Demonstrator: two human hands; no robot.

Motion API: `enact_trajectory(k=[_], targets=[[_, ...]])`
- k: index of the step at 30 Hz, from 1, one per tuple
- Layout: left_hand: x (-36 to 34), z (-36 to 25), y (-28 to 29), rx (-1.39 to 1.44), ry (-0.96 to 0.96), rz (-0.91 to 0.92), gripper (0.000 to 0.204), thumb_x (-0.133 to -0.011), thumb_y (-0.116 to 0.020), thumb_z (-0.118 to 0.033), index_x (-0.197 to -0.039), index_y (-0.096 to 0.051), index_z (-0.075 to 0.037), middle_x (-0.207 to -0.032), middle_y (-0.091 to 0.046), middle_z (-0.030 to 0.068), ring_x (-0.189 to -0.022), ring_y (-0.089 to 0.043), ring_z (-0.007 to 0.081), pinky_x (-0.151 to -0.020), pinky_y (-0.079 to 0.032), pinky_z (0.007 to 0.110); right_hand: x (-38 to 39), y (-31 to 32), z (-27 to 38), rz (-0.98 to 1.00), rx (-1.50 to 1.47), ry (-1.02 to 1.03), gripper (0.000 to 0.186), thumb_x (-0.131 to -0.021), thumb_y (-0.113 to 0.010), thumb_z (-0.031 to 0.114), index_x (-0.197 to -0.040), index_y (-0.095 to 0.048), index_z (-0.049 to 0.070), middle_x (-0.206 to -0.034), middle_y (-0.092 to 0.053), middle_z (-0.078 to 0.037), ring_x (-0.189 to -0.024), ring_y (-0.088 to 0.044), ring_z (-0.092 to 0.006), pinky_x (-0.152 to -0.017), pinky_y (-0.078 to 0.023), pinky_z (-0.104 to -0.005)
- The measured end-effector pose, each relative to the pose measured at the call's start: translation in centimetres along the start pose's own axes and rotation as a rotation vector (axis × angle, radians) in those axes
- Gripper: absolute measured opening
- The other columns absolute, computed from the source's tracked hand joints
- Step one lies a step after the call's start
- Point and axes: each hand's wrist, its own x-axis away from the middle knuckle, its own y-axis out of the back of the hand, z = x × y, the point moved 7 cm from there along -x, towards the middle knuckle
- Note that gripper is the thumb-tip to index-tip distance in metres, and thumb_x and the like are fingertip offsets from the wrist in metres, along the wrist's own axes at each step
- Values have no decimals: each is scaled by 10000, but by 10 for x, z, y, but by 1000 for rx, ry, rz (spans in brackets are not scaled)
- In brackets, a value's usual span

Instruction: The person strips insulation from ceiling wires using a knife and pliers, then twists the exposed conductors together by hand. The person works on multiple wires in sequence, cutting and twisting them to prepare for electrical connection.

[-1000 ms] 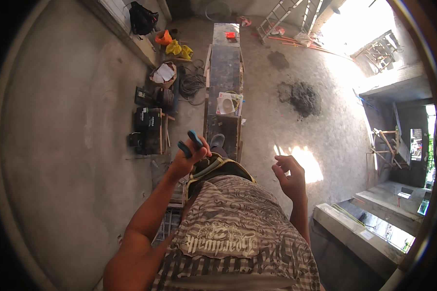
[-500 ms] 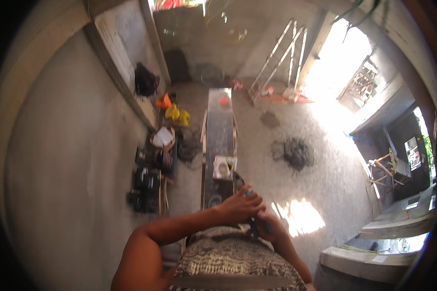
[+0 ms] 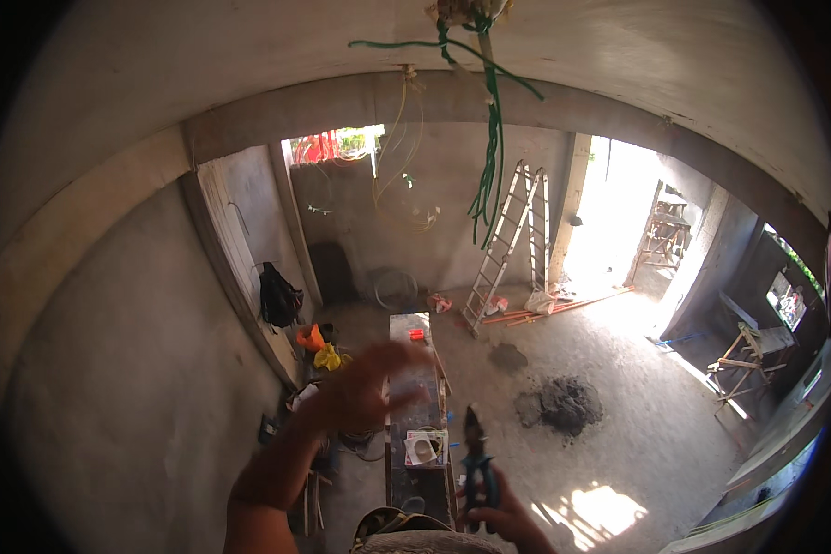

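Note:
My left hand is raised over the long narrow plank platform, blurred, with its thumb and curved fingers apart and nothing visible between them. At the lower middle, my right hand grips dark teal-handled pliers, which point upward. Overhead, green wires hang in a twisted bundle from a ceiling opening. On the platform lie a white-topped box and a small red item.
An aluminum stepladder stands at the back, near long orange pipes. Bags and a black backpack are along the left wall. A dark cement pile is on the right floor, with a wooden trestle farther right.
My view has tilted up, bringing the ceiling and wires in. The pliers have passed from my left hand to my right, and my left hand has risen with fingers apart.

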Motion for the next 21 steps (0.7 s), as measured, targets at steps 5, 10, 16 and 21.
enact_trajectory(k=[5, 10, 16, 21], targets=[[-80, -45, 129, -201, -198, -609, 367, -952, -749, -195, -1277, -645, -61, -1218, -701, 87, -1122, -666, 220, -970, -514, 367, 0, 23, 131, -258, 524, 733, 813, -865, -673, -100, -1490, -207, 131, -1203, -577, -176, -886, -648, -188, -756, -567, -337], [-165, -123, 176, -304, -717, -799, 368, -907, -811, -207, -1231, -683, -86, -1150, -728, 43, -1063, -658, 186, -935, -520, 369, 1, 21, 233, -612, 771, 826, 410, -860, -749, 43, -1211, -539, 34, -1080, -624, -173, -853, -646, -237, -787, -531, -393], [-202, -167, 181, -587, -961, -585, 204, -908, -802, -151, -1091, -743, -84, -995, -747, 32, -950, -677, 195, -896, -529, 358, -8, -10, 335, -754, 1065, 1171, 360, -796, -651, -34, -1151, -615, 13, -1143, -599, -197, -1087, -606, -357, -948, -489, -452], [-204, -167, 175, -446, -820, -577, 147, -947, -746, -125, -1086, -749, -76, -972, -755, 50, -888, -696, 188, -853, -542, 345, -47, -6, 394, -767, 1115, 1315, 504, -744, -555, -95, -1235, -584, 12, -1293, -526, -218, -1261, -521, -400, -1017, -473, -465]])
